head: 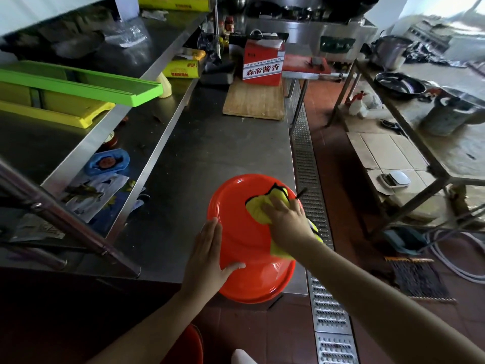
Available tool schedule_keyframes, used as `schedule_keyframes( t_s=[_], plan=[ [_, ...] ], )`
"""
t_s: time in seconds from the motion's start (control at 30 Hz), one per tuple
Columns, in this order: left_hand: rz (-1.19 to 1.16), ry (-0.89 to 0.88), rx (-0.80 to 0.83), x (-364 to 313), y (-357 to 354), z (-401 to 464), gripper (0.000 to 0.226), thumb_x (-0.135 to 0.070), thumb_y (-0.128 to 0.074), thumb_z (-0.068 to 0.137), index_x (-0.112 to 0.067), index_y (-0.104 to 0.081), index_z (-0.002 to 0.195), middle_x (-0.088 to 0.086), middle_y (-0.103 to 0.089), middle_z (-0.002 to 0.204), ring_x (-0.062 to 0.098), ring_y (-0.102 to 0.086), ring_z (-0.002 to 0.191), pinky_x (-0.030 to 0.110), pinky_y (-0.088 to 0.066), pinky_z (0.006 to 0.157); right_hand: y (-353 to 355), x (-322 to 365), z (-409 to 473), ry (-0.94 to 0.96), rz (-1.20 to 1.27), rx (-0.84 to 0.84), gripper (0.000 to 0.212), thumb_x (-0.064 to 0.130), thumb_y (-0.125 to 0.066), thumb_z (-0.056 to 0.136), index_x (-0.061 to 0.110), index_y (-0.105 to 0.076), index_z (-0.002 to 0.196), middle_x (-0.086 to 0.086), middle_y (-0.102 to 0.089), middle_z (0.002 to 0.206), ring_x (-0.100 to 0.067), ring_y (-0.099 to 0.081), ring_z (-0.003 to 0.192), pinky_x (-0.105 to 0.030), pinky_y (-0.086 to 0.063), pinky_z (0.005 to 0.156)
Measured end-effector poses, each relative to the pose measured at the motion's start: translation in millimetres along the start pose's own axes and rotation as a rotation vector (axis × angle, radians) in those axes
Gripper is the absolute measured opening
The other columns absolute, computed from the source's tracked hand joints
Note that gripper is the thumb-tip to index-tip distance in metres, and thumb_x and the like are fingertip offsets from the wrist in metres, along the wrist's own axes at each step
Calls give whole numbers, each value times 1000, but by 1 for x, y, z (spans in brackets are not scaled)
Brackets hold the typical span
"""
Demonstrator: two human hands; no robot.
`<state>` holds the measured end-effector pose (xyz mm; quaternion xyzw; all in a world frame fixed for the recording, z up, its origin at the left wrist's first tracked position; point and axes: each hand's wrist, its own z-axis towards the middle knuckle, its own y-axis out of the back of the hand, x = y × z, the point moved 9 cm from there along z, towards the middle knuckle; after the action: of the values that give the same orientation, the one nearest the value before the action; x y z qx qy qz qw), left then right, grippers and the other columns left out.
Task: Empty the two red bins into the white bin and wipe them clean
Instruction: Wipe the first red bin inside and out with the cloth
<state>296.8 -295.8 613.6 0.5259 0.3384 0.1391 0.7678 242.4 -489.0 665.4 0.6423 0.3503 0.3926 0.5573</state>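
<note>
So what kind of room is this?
Most likely a restaurant kitchen: a long steel counter, big pots and pans on a stove at the back, a wooden cutting board, and a metal drain grate in the tiled floor.

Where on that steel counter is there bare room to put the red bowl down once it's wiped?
The widest bare patch of counter lies between the red bin and the wooden board. Left, the low shelf is cluttered with packets. The far end is crowded by the red box and yellow wrap boxes.

steel table point(210, 143), red bin point(236, 248), wooden board point(254, 101)
</note>
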Motion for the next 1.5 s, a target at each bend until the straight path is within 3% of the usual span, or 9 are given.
schedule_keyframes(
  t_s=[0.2,0.4,0.5,0.67,0.83,1.0,1.23,1.37,1.5],
  plan=[
    [37,-40,-63,-2,-3,5,110,-81,-51,79,-2,-28,152,12,-21,161,27,-23,148,44,-22,119,9,-13,47,-48,-28,-28,59,12,-48,91,34,-44,145,4,-38,151,-35,-35,126,-43,-33,105],
    [43,-42,-54,1,-8,4,113,-82,-50,78,-3,-22,154,10,-12,164,26,-17,150,37,-3,122,-1,-29,-11,-21,-55,78,59,17,-54,84,35,-50,140,6,-42,146,-37,-35,124,-45,-37,105],
    [31,-47,-85,1,-7,3,114,-83,-50,78,-3,-21,154,10,-11,164,26,-15,150,43,-12,121,-7,-14,-42,105,-130,107,62,15,-51,84,38,-50,141,5,-37,151,-40,-36,123,-49,-42,105],
    [-42,-91,-129,0,-4,0,114,-78,-58,76,-1,-24,153,11,-15,163,26,-17,150,47,-29,117,-14,38,-51,379,-155,26,54,10,-55,80,28,-64,130,-8,-48,145,-45,-49,111,-51,-49,96],
    [-89,-37,-128,2,-1,3,112,-80,-58,75,-6,-26,153,9,-22,161,23,-21,148,48,-38,110,-18,72,4,504,-189,60,58,12,-46,92,37,-48,144,2,-33,157,-37,-40,126,-46,-39,106],
    [-44,-65,-166,0,2,2,109,-78,-59,77,-2,-34,150,9,-23,161,23,-23,148,49,-37,111,-1,79,66,366,-138,12,57,13,-48,94,39,-48,145,7,-33,157,-38,-35,129,-44,-37,104],
    [-6,-60,-157,-1,0,3,110,-81,-55,76,-3,-32,151,8,-21,162,22,-21,148,52,-37,110,19,-4,51,19,-236,61,46,17,-47,96,32,-53,139,-1,-40,146,-36,-37,126,-44,-37,107],
    [-10,-51,-116,0,-3,3,112,-83,-53,76,-5,-27,153,8,-16,163,23,-19,149,53,-36,111,18,-19,2,15,-193,131,56,21,-61,85,36,-51,138,1,-40,139,-34,-39,122,-42,-41,104],
    [-41,2,-24,2,-6,2,115,-85,-48,77,-13,-8,157,3,1,165,22,-9,151,50,-33,114,2,-15,-43,148,-111,159,63,20,-51,89,48,-42,145,11,-29,155,-31,-35,132,-39,-35,111]
  ],
)
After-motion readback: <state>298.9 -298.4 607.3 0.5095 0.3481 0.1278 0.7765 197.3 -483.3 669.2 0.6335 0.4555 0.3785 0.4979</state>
